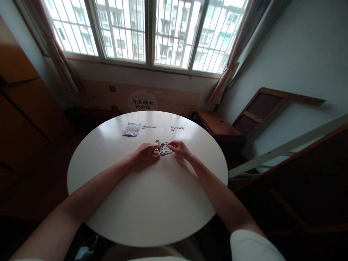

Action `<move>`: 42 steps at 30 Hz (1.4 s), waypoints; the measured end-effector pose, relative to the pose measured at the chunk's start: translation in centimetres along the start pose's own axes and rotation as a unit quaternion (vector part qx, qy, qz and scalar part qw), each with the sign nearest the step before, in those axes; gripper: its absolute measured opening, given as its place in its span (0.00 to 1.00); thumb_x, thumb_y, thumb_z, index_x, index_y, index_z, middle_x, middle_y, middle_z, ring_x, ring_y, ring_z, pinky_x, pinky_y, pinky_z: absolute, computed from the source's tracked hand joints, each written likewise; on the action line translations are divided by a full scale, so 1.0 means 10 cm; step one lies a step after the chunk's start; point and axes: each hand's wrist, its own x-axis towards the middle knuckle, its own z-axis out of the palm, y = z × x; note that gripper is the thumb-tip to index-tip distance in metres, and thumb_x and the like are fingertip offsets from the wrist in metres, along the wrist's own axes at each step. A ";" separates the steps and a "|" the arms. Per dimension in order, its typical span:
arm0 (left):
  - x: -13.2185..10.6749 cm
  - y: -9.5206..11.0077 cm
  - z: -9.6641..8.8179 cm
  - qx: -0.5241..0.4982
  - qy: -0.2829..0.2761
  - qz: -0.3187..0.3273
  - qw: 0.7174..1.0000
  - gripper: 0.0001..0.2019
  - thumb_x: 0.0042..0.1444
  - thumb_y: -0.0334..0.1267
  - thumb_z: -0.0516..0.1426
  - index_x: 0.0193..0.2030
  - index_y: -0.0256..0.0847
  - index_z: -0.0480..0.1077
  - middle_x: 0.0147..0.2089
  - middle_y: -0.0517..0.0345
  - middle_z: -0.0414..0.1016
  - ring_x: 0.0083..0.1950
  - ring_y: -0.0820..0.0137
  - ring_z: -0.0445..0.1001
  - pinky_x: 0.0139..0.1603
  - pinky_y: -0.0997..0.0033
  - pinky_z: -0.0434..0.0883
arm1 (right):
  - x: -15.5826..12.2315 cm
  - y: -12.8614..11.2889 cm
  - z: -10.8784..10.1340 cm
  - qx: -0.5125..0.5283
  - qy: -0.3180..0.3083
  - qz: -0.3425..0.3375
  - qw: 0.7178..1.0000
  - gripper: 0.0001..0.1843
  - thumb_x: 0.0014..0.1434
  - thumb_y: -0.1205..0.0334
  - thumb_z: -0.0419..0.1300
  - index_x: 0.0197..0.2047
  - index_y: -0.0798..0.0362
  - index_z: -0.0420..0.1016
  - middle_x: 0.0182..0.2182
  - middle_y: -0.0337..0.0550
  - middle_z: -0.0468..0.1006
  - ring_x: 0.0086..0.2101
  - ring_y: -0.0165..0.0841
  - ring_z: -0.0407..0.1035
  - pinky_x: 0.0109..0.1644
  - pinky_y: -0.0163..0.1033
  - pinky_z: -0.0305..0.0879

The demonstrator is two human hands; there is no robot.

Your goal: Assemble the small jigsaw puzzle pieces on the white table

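Note:
A small pile of jigsaw puzzle pieces (pixel 164 149) lies on the white oval table (pixel 146 203). My left hand (pixel 146 150) rests at the pile's left edge, fingers curled in; whatever they grip is too small to make out. On the opposite side, my right hand (pixel 179 148) pinches at the pile's right edge, thumb and forefinger close together over a puzzle piece. Beyond the pile, one joined row of pieces (pixel 149 127) lies to the left and another short row (pixel 177 128) to the right. A printed picture packet (pixel 132 129) lies beside the left row.
A wooden bench (pixel 217 125) stands past the table's right side, near a leaning wooden frame (pixel 255 110). Barred windows (pixel 146 32) and curtains (pixel 227 81) are behind. At left stands a wooden cabinet (pixel 24 108); a dark panel (pixel 307 188) is at right.

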 end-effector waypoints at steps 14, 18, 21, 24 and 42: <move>0.02 -0.05 0.03 -0.021 -0.020 0.002 1.000 0.14 0.50 0.39 0.54 0.43 0.42 0.74 0.22 0.65 0.68 0.22 0.77 0.62 0.27 0.78 0.56 | -0.04 -0.02 0.07 0.010 0.009 -0.014 1.000 0.13 0.53 0.61 0.58 0.36 0.60 0.78 0.25 0.43 0.76 0.24 0.26 0.65 0.28 0.31 0.60; 0.02 -0.04 0.01 -0.025 -0.032 0.008 0.999 0.15 0.48 0.38 0.55 0.43 0.42 0.74 0.22 0.65 0.68 0.22 0.77 0.62 0.27 0.78 0.56 | -0.04 -0.02 0.08 -0.001 0.007 -0.015 1.000 0.13 0.53 0.61 0.58 0.36 0.60 0.78 0.25 0.43 0.77 0.24 0.26 0.65 0.28 0.30 0.59; 0.02 -0.04 0.01 -0.016 -0.021 0.006 1.000 0.15 0.48 0.36 0.54 0.43 0.43 0.74 0.23 0.64 0.70 0.23 0.76 0.63 0.28 0.78 0.57 | -0.04 -0.01 0.09 -0.004 0.007 -0.017 1.000 0.13 0.54 0.61 0.57 0.36 0.61 0.78 0.25 0.43 0.77 0.24 0.26 0.65 0.28 0.30 0.59; 0.02 -0.04 0.03 -0.009 -0.010 0.007 1.000 0.14 0.49 0.36 0.54 0.43 0.44 0.74 0.24 0.63 0.71 0.25 0.75 0.66 0.30 0.77 0.58 | -0.03 -0.01 0.10 -0.009 0.009 -0.022 1.000 0.12 0.54 0.61 0.58 0.36 0.60 0.78 0.24 0.43 0.76 0.24 0.26 0.65 0.28 0.30 0.59; 0.02 -0.01 0.03 0.009 0.001 0.006 1.000 0.13 0.47 0.35 0.54 0.40 0.43 0.74 0.23 0.62 0.71 0.23 0.75 0.65 0.29 0.77 0.59 | -0.05 -0.08 0.12 -0.033 0.009 -0.037 0.999 0.11 0.55 0.63 0.57 0.39 0.58 0.78 0.23 0.40 0.75 0.24 0.26 0.66 0.30 0.30 0.61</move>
